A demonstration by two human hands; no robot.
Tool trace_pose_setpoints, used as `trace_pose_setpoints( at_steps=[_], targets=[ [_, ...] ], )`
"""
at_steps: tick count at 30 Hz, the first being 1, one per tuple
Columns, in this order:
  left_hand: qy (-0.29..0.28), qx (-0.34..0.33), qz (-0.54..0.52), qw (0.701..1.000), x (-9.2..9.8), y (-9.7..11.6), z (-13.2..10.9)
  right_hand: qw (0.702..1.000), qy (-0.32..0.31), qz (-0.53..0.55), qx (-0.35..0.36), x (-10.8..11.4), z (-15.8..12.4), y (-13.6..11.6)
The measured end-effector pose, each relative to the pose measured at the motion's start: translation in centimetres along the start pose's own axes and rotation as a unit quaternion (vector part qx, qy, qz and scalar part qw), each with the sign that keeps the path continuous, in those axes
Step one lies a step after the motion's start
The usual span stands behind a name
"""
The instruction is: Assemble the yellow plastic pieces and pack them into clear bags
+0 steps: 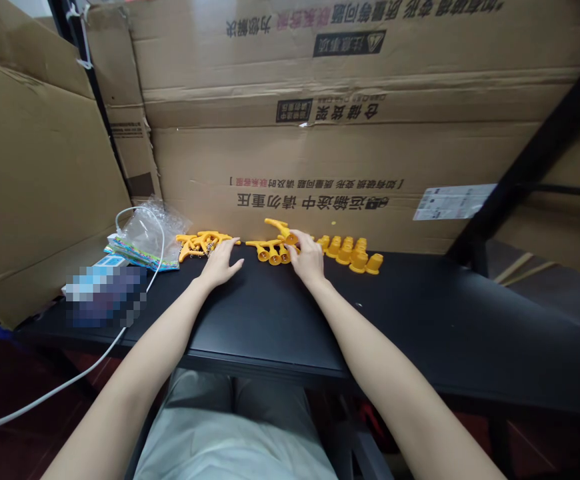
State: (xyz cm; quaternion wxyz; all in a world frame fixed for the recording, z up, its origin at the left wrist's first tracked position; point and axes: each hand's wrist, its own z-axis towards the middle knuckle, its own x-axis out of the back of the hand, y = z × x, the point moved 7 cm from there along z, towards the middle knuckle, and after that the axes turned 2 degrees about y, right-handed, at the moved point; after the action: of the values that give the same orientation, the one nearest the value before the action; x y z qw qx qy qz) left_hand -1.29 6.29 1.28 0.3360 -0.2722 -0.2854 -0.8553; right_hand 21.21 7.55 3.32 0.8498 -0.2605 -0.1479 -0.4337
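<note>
My right hand (pixel 308 257) pinches a yellow plastic piece (pixel 276 225) with a slim stem and a flared, cup-like end. Below it, several similar yellow pieces (pixel 275 256) stand side by side on the black table, cup openings toward me. To the right of that hand is a group of yellow cup-shaped pieces (pixel 359 252), wide rims down. My left hand (pixel 219 265) rests at the edge of a heap of yellow branching pieces (pixel 193 245) with small metal chains. Its thumb is apart from its stretched fingers, and I see nothing gripped in it.
A black table (pixel 270 327) stands against a large cardboard sheet (pixel 290 147). A clear plastic bag (pixel 145 230) and a partly blurred box (pixel 103 273) lie at left. A white cable (pixel 105 357) crosses the table's left edge. A cardboard box (pixel 35 167) stands further left.
</note>
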Motion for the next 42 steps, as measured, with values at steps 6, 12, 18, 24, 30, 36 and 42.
trace_pose_setpoints(
  at_steps=[6,12,18,24,30,36,42],
  targets=[
    [-0.023,0.010,0.007,1.000,-0.3,-0.2,-0.1,0.969,-0.119,-0.212,0.050,-2.7,-0.9,-1.2],
    [-0.034,0.021,0.015,0.999,-0.5,-0.2,-0.1,0.954,-0.159,-0.244,0.065,-4.0,-1.7,-1.1],
    [-0.044,0.022,0.015,0.999,-0.5,-0.1,0.0,0.959,-0.178,-0.214,0.058,-4.1,-2.1,-1.4],
    [-0.045,0.016,0.016,0.999,-0.7,-0.2,0.0,0.965,-0.177,-0.192,0.036,-4.2,-2.0,-1.5],
    [-0.043,0.013,0.010,0.999,-0.7,-0.2,-0.1,0.989,-0.050,-0.136,-0.039,-1.1,0.0,0.8],
    [-0.044,0.018,0.014,0.999,-0.7,-0.4,-0.1,0.954,0.133,-0.160,-0.216,4.1,-0.8,8.7],
    [-0.050,0.017,0.021,0.998,-0.9,-0.5,-0.1,0.908,0.122,-0.171,-0.362,4.3,-3.6,13.3]
  ],
)
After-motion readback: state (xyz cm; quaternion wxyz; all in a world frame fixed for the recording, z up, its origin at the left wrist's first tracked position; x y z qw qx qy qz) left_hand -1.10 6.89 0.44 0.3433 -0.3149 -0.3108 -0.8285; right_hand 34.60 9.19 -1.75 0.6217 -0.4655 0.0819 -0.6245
